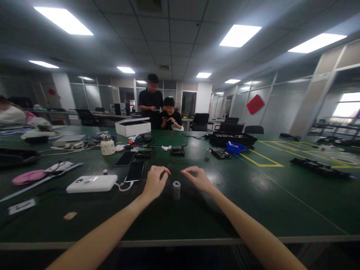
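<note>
A small silver metal cylinder with dark holes in its top, like a small motor (176, 190), stands upright on the green tabletop (197, 225). My left hand (155, 182) hovers just behind and to the left of it, fingers curved and thumb apart from them. On the other side, my right hand (198, 180) is bent inward, its thumb and forefinger close to each other. The fingertips of both hands face across a narrow gap above and behind the cylinder. Neither hand touches it, and nothing shows in their fingers.
On the left lie a white power bank (92, 184), two dark phones (135, 171) and a patterned jar (107, 146). Farther back are a second cylinder (208, 153), a blue tray (236, 147) and a white box (132, 127). Two people (151, 99) are across the table.
</note>
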{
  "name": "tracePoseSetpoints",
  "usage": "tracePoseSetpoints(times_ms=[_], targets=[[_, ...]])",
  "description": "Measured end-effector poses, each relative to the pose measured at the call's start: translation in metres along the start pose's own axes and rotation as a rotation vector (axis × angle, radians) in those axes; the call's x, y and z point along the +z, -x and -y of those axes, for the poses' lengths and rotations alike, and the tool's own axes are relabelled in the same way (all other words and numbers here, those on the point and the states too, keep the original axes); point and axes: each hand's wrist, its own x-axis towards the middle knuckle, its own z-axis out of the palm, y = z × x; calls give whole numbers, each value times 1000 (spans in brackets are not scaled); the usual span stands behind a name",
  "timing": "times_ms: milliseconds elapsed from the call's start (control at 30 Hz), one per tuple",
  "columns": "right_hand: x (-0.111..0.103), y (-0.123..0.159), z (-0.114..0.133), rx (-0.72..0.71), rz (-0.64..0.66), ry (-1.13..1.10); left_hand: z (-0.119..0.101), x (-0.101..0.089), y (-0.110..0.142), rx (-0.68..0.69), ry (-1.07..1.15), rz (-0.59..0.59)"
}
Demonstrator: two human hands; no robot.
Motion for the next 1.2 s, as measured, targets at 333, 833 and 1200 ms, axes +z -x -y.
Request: tracePoseSetpoints(times_ms=[333, 833, 1200], targets=[[7, 11, 32, -71, 197, -192, -2, 1, 1, 78, 75, 29], [12, 13, 25, 114, 347, -377, -3, -1, 3, 201, 181, 112], [8, 13, 35, 200, 397, -378, 36, 8, -16, -11, -10, -48]])
